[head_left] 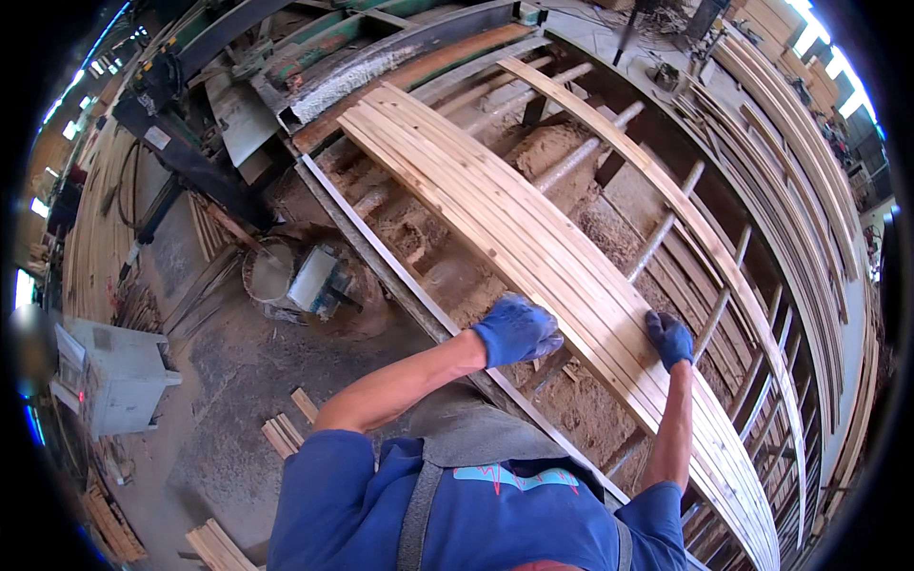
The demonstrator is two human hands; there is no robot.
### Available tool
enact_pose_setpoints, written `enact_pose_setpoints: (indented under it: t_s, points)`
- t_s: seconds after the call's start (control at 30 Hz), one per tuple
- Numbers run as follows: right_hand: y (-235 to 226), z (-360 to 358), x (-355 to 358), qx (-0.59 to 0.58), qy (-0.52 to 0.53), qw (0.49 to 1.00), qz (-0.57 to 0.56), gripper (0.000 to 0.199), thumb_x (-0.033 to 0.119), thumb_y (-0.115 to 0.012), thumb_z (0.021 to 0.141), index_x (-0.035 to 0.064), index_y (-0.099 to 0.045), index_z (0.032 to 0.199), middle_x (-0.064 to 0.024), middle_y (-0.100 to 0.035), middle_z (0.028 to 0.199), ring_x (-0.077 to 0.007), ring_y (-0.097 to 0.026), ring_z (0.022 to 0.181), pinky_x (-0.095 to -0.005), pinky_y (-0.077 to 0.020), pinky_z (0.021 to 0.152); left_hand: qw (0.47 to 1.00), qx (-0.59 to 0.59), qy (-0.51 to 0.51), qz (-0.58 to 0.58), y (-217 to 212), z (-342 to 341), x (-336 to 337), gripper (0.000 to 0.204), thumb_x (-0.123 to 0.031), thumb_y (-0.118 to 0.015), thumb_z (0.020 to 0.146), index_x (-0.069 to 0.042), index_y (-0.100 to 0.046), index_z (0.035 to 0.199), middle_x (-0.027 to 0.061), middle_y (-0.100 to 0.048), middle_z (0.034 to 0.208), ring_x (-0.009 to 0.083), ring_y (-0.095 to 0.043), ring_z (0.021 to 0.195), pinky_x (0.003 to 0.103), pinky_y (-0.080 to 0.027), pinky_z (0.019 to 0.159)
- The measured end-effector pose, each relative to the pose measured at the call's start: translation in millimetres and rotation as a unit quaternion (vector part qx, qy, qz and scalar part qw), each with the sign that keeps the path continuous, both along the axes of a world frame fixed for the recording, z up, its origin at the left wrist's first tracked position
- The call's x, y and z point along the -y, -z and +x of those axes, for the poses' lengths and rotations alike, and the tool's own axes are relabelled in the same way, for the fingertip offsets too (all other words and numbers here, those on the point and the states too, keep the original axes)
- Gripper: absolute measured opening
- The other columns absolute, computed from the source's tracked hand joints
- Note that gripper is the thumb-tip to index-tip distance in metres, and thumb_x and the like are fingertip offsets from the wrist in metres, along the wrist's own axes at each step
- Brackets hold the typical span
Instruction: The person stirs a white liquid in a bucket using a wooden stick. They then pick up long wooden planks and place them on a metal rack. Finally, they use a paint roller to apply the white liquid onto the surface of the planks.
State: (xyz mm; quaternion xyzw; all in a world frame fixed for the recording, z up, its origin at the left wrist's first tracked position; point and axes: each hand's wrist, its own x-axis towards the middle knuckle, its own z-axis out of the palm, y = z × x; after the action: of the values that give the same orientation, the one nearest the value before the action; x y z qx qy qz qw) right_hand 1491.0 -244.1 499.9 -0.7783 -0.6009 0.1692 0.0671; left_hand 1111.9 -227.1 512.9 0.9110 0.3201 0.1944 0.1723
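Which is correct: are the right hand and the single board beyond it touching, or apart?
Apart. The head view shows an open gap, crossed by a roller, between the right hand and the single board.

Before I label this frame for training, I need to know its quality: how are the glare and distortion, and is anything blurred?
Head view: the bright strips at upper right are blown out; head view: the fisheye bows the single board and the rim is black; head view: left hand and right hand look fairly clear, but a round patch at far left is blurred.
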Motion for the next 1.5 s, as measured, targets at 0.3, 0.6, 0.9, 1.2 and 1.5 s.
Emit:
enact_pose_setpoints:
  t_s: [0.3, 0.6, 0.9, 1.2, 1.5]
  points:
    - [-10.4, -71.2, 101.1, -0.01, 0.08, 0.993, -0.092, 0.047, 0.053, -0.051, 0.092, 0.0141, -0.073, 0.106, -0.0194, -0.071, 0.089, -0.0375, -0.069, 0.089, -0.0454, -0.053, 0.08, 0.994, 0.083, 0.003, 0.066, -19.8, -35.4, 22.8, 0.037, -0.033, -0.072, 0.083, -0.006, -0.069, 0.108, 0.0119, -0.069, 0.109, 0.0305, -0.064, 0.099, 0.045, -0.048, 0.095]
    - [7.1, -34.9, 86.2, -0.075, 0.048, 0.993, -0.083, 0.062, 0.058, -0.041, 0.093, 0.0059, -0.074, 0.094, -0.0193, -0.07, 0.088, -0.0385, -0.067, 0.09, -0.0467, -0.0506, 0.083, 0.984, 0.047, 0.152, 0.08, -14.8, 41.6, -32.7, 0.043, -0.023, -0.069, 0.086, 0.002, -0.062, 0.12, 0.0207, -0.065, 0.119, 0.0382, -0.06, 0.11, 0.046, -0.043, 0.1]
    - [3.9, -53.4, 107.9, -0.021, 0.102, 0.994, 0.008, 0.059, 0.054, -0.042, 0.093, 0.0057, -0.074, 0.084, -0.0178, -0.07, 0.08, -0.0385, -0.068, 0.079, -0.0458, -0.0543, 0.073, 0.981, -0.052, 0.183, -0.03, 52.8, 81.9, -105.3, 0.033, -0.028, -0.052, 0.098, -0.002, -0.07, 0.092, 0.0229, -0.068, 0.087, 0.04, -0.065, 0.077, 0.044, -0.05, 0.07]
    - [-11.5, -27.9, 74.5, -0.123, 0.074, 0.986, -0.082, 0.062, 0.058, -0.042, 0.093, 0.0036, -0.073, 0.09, -0.021, -0.07, 0.091, -0.0397, -0.065, 0.091, -0.0471, -0.0508, 0.084, 0.924, -0.103, 0.309, -0.201, 43.7, 84.5, -156.7, 0.036, -0.031, -0.044, 0.101, -0.006, -0.069, 0.095, 0.0193, -0.069, 0.093, 0.0408, -0.065, 0.084, 0.047, -0.053, 0.075]
    - [13.0, -12.9, 52.1, -0.29, -0.013, 0.936, -0.201, 0.069, 0.067, -0.05, 0.09, 0.0039, -0.07, 0.112, -0.019, -0.069, 0.11, -0.035, -0.063, 0.102, -0.0449, -0.047, 0.09, 0.853, -0.186, 0.394, -0.286, 59.9, 88.4, -183.0, 0.042, -0.04, -0.051, 0.1, -0.005, -0.067, 0.115, 0.0223, -0.069, 0.1, 0.0391, -0.064, 0.094, 0.045, -0.051, 0.085]
